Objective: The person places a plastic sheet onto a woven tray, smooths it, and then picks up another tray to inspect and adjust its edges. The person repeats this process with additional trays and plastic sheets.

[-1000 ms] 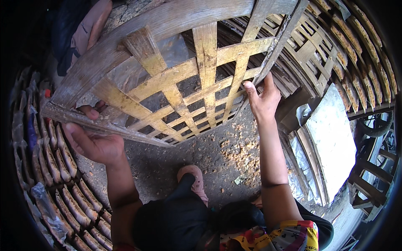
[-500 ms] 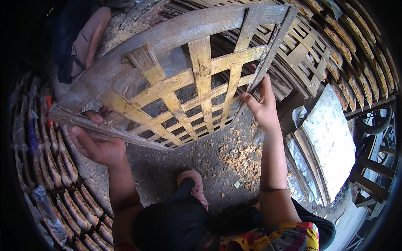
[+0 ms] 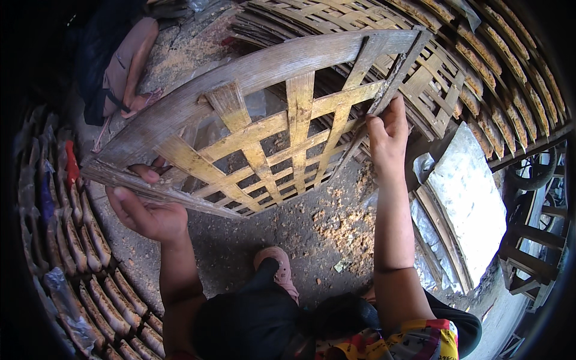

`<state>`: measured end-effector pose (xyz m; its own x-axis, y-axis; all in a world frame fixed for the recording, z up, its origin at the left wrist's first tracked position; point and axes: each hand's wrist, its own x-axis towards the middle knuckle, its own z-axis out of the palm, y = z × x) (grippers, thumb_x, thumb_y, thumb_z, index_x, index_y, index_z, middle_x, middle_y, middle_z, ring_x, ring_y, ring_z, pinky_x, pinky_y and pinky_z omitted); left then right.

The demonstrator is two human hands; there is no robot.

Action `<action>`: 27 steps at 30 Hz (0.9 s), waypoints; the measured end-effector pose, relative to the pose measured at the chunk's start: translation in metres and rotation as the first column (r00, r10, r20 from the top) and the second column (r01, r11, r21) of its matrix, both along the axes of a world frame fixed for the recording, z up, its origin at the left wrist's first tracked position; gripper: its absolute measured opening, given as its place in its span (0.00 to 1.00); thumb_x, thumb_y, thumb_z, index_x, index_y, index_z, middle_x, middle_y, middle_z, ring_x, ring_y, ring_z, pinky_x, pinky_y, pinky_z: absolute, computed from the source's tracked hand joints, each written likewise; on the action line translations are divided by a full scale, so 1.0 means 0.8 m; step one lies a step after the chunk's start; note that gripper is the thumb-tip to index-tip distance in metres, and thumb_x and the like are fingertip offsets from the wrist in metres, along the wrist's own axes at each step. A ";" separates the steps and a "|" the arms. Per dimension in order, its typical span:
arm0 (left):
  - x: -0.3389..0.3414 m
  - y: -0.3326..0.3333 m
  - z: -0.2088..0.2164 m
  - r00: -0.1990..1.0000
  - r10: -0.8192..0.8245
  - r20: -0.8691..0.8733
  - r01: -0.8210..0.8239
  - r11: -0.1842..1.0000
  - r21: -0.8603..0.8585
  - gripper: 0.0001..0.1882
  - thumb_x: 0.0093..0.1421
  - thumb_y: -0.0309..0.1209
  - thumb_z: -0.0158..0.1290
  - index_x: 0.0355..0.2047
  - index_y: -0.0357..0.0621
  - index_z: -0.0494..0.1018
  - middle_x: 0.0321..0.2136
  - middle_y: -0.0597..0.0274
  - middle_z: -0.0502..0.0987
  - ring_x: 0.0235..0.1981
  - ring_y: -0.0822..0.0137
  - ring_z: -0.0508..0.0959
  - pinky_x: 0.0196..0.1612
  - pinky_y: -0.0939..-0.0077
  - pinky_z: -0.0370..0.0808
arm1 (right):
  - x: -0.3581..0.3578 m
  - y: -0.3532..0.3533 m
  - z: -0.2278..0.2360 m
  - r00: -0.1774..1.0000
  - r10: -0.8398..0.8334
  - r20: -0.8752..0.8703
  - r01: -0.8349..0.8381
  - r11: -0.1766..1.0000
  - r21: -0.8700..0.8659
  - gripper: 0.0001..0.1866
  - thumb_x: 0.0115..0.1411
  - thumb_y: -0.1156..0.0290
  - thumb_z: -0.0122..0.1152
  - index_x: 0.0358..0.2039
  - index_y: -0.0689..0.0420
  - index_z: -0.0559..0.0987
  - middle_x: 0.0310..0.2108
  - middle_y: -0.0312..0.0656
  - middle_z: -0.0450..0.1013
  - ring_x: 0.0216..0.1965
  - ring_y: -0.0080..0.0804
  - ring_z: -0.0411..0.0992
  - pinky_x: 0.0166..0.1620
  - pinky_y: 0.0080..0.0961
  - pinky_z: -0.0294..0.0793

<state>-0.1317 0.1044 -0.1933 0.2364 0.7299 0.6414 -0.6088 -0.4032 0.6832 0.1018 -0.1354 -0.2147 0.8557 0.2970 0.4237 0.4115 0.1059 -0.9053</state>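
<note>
I hold a woven bamboo lattice tray with a weathered wooden frame, tilted up in front of me. My left hand is closed round the frame at its lower left corner, with the thumb on the near side and fingertips showing through the gap behind. My right hand grips the frame's right side, thumb and bent fingers around the edge. Behind the tray lies a stack of similar lattice trays, partly hidden by the held one.
Rows of brown crumb-coated slats line the left side, and more curve along the upper right. A pale plastic sheet covers boards at right. Another person sits at the upper left. Orange crumbs litter the floor beyond my pink clog.
The lattice tray has come lower in the view and a little to the right. Both hands have shifted right with it, still holding the frame.
</note>
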 end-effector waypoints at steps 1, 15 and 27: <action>-0.001 0.000 0.001 1.000 -0.005 -0.001 0.005 1.000 0.005 0.26 0.71 0.42 0.37 0.58 0.32 0.56 0.26 0.58 0.68 0.31 0.71 0.70 0.45 0.67 0.77 | -0.001 0.000 0.003 0.999 0.019 -0.032 -0.019 1.000 0.009 0.23 0.54 0.83 0.45 0.53 0.64 0.68 0.40 0.41 0.73 0.41 0.25 0.72 0.45 0.24 0.72; -0.005 -0.005 -0.007 0.999 -0.030 0.045 0.029 1.000 0.003 0.25 0.70 0.42 0.37 0.57 0.32 0.57 0.24 0.56 0.69 0.29 0.68 0.71 0.44 0.66 0.76 | -0.004 -0.008 -0.005 0.907 -0.280 0.314 0.331 0.935 -0.123 0.19 0.59 0.75 0.53 0.52 0.60 0.68 0.26 0.44 0.76 0.27 0.31 0.76 0.34 0.25 0.73; -0.006 0.000 -0.014 0.997 -0.044 0.063 0.043 0.999 0.012 0.24 0.70 0.41 0.37 0.57 0.33 0.57 0.24 0.56 0.69 0.29 0.69 0.70 0.43 0.66 0.76 | -0.015 -0.021 0.039 0.979 -0.137 0.148 0.180 0.924 -0.338 0.27 0.60 0.57 0.66 0.52 0.62 0.72 0.36 0.47 0.79 0.40 0.29 0.76 0.46 0.29 0.73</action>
<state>-0.1368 0.1045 -0.2046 0.2262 0.7127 0.6640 -0.6678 -0.3828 0.6384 0.0897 -0.1523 -0.1833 0.8533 0.3090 0.4200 0.5041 -0.2827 -0.8161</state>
